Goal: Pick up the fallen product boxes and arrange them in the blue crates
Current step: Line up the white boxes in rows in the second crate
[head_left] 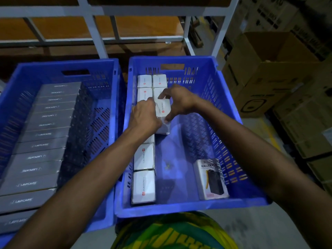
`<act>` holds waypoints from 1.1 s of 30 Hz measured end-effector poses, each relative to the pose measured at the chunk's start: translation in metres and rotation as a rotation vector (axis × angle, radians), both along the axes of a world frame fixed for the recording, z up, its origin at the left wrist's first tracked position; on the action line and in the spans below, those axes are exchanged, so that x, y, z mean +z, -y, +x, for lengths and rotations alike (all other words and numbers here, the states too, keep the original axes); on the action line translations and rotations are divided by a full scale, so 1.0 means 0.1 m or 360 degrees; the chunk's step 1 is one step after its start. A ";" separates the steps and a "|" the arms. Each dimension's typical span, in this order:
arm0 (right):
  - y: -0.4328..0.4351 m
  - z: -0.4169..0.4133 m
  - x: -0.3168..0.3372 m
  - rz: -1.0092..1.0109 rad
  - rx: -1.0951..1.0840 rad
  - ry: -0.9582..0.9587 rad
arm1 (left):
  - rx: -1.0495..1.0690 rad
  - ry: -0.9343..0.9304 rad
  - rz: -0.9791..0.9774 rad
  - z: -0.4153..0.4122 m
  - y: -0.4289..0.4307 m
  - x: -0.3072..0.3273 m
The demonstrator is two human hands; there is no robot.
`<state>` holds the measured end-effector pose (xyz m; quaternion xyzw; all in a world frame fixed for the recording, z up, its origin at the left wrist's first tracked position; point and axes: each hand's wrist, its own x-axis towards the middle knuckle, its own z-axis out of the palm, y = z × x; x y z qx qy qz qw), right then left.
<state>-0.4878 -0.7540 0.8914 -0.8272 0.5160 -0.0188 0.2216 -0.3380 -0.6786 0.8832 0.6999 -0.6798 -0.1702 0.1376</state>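
Inside the blue crate (197, 206), left hand (145, 116) and right hand (180, 101) hold a pinching grip on one white box (163, 108); set crooked, it could jam the row (144, 157).

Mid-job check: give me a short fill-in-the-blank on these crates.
The left hand and right hand hold one ____ box.
The grey boxes sit in the ____ crate.
The Halley box sits in the right crate's near ____ corner.
Missing: white; left; right.
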 end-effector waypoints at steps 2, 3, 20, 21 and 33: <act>0.01 0.03 -0.13 -0.0043 -0.0009 0.0049 | -0.0060 0.0037 -0.0022 0.00 -0.01 0.01; 0.01 0.04 -0.19 -0.0058 -0.0022 0.0082 | -0.0120 0.0072 -0.0030 -0.01 -0.01 0.03; -0.41 -0.11 -0.15 0.1109 0.0179 -0.1147 | -0.0655 0.0877 0.0053 0.00 -0.21 0.00; -0.50 -0.07 -0.20 0.1123 0.0260 -0.1198 | -0.0652 0.0897 0.0038 0.00 -0.21 -0.01; -0.82 -0.38 -0.44 0.1118 0.0680 -0.1171 | -0.0455 0.0559 -0.0101 -0.13 -0.21 0.02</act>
